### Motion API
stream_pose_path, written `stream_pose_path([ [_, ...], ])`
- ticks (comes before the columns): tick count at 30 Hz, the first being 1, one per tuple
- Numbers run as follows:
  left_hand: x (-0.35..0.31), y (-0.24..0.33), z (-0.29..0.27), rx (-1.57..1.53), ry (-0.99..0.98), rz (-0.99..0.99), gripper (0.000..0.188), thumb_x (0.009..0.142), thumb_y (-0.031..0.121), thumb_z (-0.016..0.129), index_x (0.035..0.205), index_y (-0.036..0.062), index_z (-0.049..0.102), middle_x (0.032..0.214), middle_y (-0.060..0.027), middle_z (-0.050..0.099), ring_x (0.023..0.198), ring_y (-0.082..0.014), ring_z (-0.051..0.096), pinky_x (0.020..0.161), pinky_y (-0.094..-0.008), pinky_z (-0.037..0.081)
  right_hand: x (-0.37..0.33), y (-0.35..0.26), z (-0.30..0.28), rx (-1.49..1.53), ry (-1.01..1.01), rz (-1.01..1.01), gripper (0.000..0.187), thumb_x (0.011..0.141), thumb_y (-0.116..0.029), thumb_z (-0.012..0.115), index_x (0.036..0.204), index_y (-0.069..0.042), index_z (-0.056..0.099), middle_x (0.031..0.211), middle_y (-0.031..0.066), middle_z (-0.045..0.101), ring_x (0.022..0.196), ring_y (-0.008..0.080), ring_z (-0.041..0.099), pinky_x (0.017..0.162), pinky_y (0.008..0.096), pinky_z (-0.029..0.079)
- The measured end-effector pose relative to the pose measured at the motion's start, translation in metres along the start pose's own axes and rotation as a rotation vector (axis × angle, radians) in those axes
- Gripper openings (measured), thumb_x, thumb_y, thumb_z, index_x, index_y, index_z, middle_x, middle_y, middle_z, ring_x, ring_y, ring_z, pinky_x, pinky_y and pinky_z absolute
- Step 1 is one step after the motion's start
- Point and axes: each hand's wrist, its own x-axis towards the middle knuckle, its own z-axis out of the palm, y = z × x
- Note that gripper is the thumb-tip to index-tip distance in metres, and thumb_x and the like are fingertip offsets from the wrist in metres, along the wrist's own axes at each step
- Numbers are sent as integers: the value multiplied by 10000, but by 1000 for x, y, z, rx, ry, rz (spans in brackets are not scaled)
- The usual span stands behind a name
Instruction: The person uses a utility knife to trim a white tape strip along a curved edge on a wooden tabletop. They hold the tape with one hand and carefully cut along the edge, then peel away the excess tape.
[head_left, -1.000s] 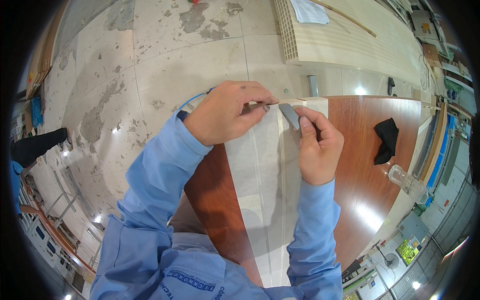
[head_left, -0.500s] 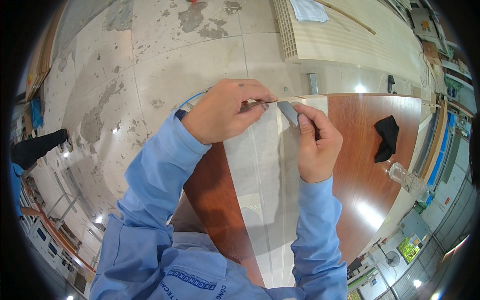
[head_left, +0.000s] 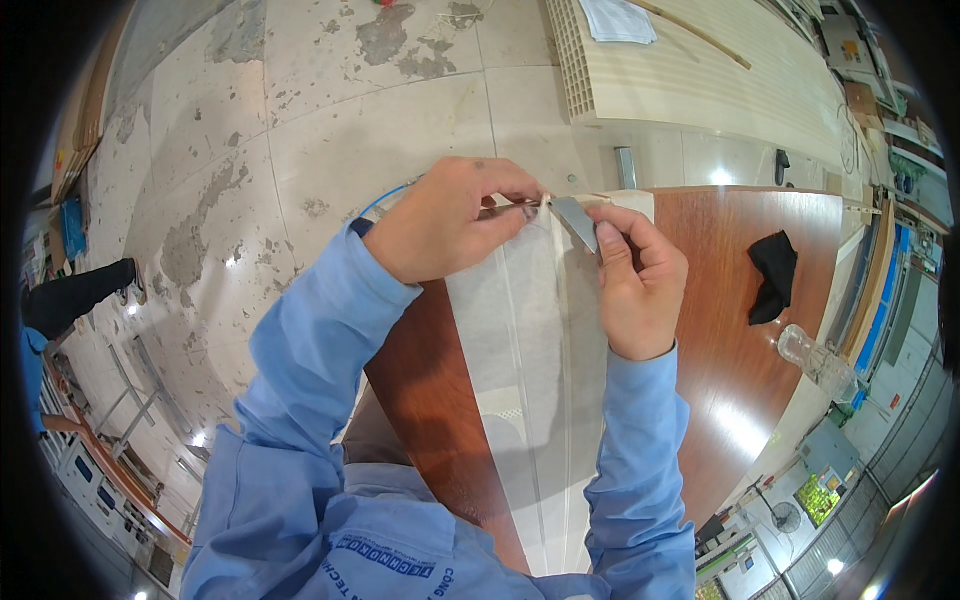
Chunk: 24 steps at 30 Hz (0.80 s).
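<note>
My right hand (head_left: 643, 285) grips a flat grey metal scraper (head_left: 576, 222) between thumb and fingers. Its slanted blade points at the far end of a pale strip (head_left: 525, 350) that runs down the middle of a glossy reddish-brown wood panel (head_left: 740, 290). Left of the blade, my left hand (head_left: 450, 220) is closed in a pinch on a thin dark flat tool (head_left: 500, 211), mostly covered by the fingers. The left fingertips are close to the scraper's tip, at the panel's far edge.
A black cloth (head_left: 773, 278) and a clear plastic bottle (head_left: 815, 362) lie at the panel's right side. Beyond the far edge is a stack of cream hollow-ended panels (head_left: 690, 75) with paper (head_left: 618, 20) on top. A person's dark trouser leg (head_left: 80, 297) shows at far left.
The scraper has shifted slightly left, nearer the left fingertips, and more of its blade shows. My right hand and forearm have turned a little; the left hand has barely moved.
</note>
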Motion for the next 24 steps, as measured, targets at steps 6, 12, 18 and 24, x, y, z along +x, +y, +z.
stream_pose_path([
  [6,13,2,-1,82,-5,25,233,924,29,707,1150,12,757,1032,-102,774,935,-204,721,879,-350,584,0,-1,-3,112,8,48,186,1047,-37,607,1133,30,758,922,19,719,777,73,592,682,233,477],
  [12,19,6,-2,143,21,-7,160,924,55,747,1077,14,768,1018,-79,780,934,-195,723,873,-353,586,-9,1,-9,310,45,88,230,1076,-83,617,1261,3,724,873,-8,658,703,53,531,593,218,432],
  [18,22,10,-4,127,-19,-47,130,936,65,735,1043,-5,761,991,-78,788,914,-175,735,846,-336,589,-41,15,-28,409,170,55,285,1076,-85,633,1333,31,676,953,37,665,737,74,556,618,229,460],
  [24,31,17,-1,138,-17,-84,111,939,74,747,1016,-4,762,924,-63,782,864,-126,724,806,-291,583,-82,46,-44,446,334,88,283,1072,-75,638,1324,54,646,1003,69,682,770,93,586,627,235,483],
])
